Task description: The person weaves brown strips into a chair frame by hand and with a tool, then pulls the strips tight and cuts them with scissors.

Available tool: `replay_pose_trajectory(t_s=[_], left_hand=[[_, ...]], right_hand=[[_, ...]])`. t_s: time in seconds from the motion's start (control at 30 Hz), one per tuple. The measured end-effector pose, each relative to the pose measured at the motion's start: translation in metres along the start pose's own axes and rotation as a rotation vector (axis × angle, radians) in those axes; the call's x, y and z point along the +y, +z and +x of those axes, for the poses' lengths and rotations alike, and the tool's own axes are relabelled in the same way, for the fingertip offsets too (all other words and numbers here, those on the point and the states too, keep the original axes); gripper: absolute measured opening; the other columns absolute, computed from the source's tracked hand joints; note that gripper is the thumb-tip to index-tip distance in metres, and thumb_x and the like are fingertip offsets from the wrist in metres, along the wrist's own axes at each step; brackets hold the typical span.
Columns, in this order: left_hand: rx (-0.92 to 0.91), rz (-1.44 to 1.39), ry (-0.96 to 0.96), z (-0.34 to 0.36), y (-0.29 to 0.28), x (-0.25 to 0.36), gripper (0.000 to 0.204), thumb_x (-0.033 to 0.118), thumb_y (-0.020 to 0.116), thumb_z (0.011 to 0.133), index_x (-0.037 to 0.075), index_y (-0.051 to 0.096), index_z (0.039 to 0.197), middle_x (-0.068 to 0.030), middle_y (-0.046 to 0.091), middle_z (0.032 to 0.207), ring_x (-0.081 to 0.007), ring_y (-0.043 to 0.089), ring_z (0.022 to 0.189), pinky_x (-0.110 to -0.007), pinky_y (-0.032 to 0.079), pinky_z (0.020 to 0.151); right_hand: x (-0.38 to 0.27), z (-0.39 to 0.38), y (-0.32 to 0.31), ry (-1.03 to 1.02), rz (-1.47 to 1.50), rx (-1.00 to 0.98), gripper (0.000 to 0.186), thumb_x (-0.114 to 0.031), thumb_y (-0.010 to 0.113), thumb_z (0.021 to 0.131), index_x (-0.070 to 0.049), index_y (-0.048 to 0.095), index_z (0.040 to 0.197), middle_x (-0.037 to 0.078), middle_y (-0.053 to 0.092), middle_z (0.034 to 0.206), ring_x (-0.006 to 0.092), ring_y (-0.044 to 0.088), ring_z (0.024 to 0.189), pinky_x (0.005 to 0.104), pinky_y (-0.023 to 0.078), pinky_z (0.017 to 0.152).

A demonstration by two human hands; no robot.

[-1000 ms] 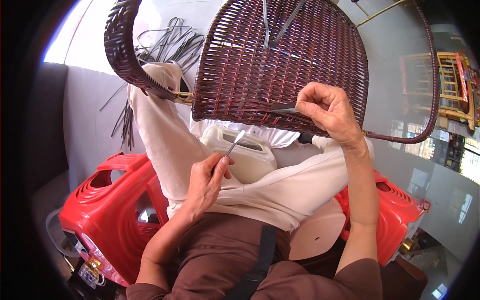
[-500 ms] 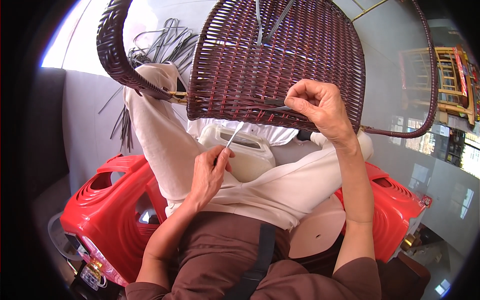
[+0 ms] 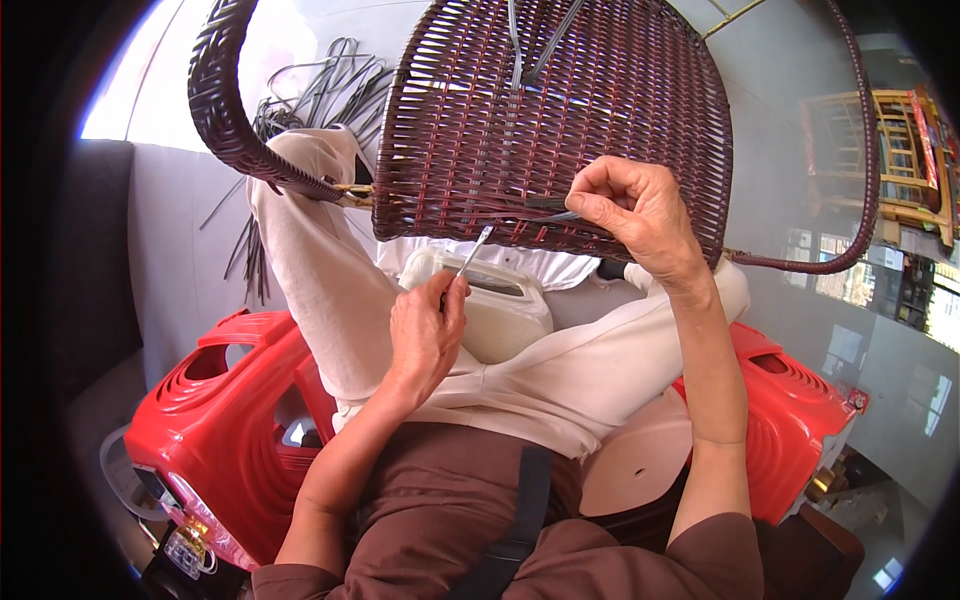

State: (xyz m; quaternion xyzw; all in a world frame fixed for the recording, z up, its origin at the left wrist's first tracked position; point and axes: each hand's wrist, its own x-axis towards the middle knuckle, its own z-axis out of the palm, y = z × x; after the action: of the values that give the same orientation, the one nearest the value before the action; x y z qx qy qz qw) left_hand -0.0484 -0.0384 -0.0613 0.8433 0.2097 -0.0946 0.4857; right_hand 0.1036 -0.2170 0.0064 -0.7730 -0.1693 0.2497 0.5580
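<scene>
Ahead of my knees stands a dark brown woven rattan chair (image 3: 560, 120), its panel facing me. My left hand (image 3: 428, 325) is closed around a thin metal tool with a flat, pale tip (image 3: 482, 242), like a small flat screwdriver. That tip points up at the panel's lower edge; whether it touches I cannot tell. On the right, my right hand (image 3: 640, 215) pinches the end of a dark flat weaving strip (image 3: 550, 207) that runs into the lower weave. Two grey strips (image 3: 516, 60) hang loose over the upper middle of the panel.
A pile of loose dark strips (image 3: 330, 90) lies on the floor at the far left. Red plastic stools (image 3: 225, 420) flank me. Between my legs sits a whitish plastic container (image 3: 490, 310). The chair's curved woven arms (image 3: 222, 95) reach out at both sides. Wooden furniture (image 3: 900, 160) stands far right.
My left hand has moved slightly up and right, bringing the tool's tip closer to the panel's lower edge. My right hand has barely shifted and keeps its pinch.
</scene>
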Motion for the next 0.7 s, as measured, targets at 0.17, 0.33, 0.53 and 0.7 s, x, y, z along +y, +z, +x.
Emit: replay_pose_trajectory(t_s=[0.17, 0.33, 0.53, 0.7], left_hand=[[0.044, 0.078, 0.032, -0.001, 0.006, -0.003, 0.027, 0.018, 0.046, 0.089, -0.001, 0.06, 0.077, -0.0084, 0.051, 0.049, -0.0137, 0.049, 0.044, -0.03, 0.038, 0.047], [0.084, -0.123, 0.083, 0.003, 0.03, -0.019, 0.023, 0.015, 0.047, 0.09, 0.0, 0.058, 0.077, -0.0066, 0.048, 0.052, -0.0124, 0.045, 0.046, -0.028, 0.036, 0.046], [0.188, -0.232, 0.302, 0.012, 0.061, -0.052, 0.017, 0.011, 0.046, 0.092, 0.001, 0.052, 0.08, -0.0015, 0.042, 0.056, -0.0074, 0.039, 0.048, -0.025, 0.033, 0.045], [0.165, -0.31, 0.321, 0.014, 0.072, -0.061, 0.016, 0.01, 0.043, 0.094, 0.003, 0.045, 0.08, 0.0004, 0.041, 0.063, -0.0059, 0.036, 0.052, -0.021, 0.032, 0.047]], right_hand=[[0.002, 0.0, 0.001, -0.003, 0.016, 0.002, 0.009, -0.009, 0.065, 0.078, 0.0, 0.063, 0.078, -0.002, 0.057, 0.065, 0.0024, 0.047, 0.059, 0.0189, 0.039, 0.053], [0.002, 0.002, 0.0, -0.016, 0.01, -0.008, 0.009, -0.009, 0.065, 0.078, 0.0, 0.063, 0.078, -0.002, 0.058, 0.067, 0.0026, 0.048, 0.06, 0.0186, 0.04, 0.054], [0.0, 0.011, 0.001, 0.015, 0.032, -0.015, 0.009, -0.009, 0.065, 0.077, 0.0, 0.064, 0.078, -0.001, 0.06, 0.067, 0.0034, 0.049, 0.061, 0.0193, 0.041, 0.056], [0.005, 0.034, 0.004, -0.013, -0.256, -0.086, 0.012, -0.013, 0.067, 0.073, -0.002, 0.066, 0.076, 0.004, 0.063, 0.068, 0.0097, 0.056, 0.061, 0.0246, 0.045, 0.059]])
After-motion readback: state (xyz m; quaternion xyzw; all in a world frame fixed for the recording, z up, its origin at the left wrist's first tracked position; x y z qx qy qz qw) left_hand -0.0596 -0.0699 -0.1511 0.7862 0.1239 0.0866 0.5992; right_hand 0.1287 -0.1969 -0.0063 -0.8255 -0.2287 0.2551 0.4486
